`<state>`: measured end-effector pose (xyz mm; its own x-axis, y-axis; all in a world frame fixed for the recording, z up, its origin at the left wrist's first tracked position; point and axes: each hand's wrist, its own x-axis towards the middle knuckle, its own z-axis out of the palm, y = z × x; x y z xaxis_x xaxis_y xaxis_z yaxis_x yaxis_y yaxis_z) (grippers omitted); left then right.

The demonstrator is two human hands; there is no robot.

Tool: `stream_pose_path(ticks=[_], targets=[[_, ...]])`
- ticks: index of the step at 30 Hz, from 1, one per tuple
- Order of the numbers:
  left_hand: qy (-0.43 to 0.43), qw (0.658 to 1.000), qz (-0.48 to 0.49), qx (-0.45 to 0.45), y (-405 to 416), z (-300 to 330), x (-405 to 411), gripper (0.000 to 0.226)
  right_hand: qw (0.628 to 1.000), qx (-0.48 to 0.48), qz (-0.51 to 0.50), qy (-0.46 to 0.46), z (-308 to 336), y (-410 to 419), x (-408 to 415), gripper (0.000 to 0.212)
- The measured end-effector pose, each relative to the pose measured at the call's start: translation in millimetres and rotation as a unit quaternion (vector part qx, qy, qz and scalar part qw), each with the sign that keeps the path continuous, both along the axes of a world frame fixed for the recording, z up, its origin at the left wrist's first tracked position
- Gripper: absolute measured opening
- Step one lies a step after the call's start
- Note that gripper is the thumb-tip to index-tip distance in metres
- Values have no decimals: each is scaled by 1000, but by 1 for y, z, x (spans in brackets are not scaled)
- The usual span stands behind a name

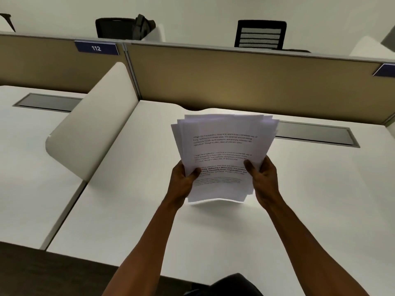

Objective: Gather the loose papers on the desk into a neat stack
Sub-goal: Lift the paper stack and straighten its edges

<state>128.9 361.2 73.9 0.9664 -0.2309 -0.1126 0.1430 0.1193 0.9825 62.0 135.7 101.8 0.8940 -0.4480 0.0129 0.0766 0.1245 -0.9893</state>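
A bundle of several white printed papers (224,146) is held up above the white desk (320,199), tilted away from me. The sheets are fanned unevenly, their top and left edges staggered. My left hand (183,182) grips the bundle's lower left edge, thumb on the top sheet. My right hand (264,176) grips the lower right edge the same way. The bottom edge of the bundle hangs just above the desk surface, casting a shadow. No loose sheets show on the desk.
A tan partition (235,82) runs along the desk's back, with a grey cable tray cover (316,135) below it. A white curved divider (92,129) separates the neighbouring desk on the left. Two black chairs (260,35) stand beyond the partition.
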Motion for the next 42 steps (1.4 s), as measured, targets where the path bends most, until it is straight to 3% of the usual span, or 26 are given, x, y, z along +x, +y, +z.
stream_pose_path(ticks=[6, 12, 26, 32, 36, 42], targets=[[20, 999, -23, 40, -5, -22, -16, 45, 998, -19, 8, 55, -37, -1, -26, 41], [27, 998, 17, 57, -18, -25, -20, 32, 997, -8, -14, 71, -44, 1, -30, 33], [26, 998, 17, 54, -21, -30, -31, 43, 996, -34, 7, 78, -56, -2, -49, 32], [33, 996, -2, 84, -23, -45, -43, 31, 994, -35, 5, 104, -70, 4, -54, 33], [29, 993, -6, 110, -26, -42, -39, 31, 990, -79, -9, 117, -71, 1, -52, 34], [37, 994, -15, 99, -29, -39, -36, 32, 968, -232, -26, 96, -57, -12, -52, 31]])
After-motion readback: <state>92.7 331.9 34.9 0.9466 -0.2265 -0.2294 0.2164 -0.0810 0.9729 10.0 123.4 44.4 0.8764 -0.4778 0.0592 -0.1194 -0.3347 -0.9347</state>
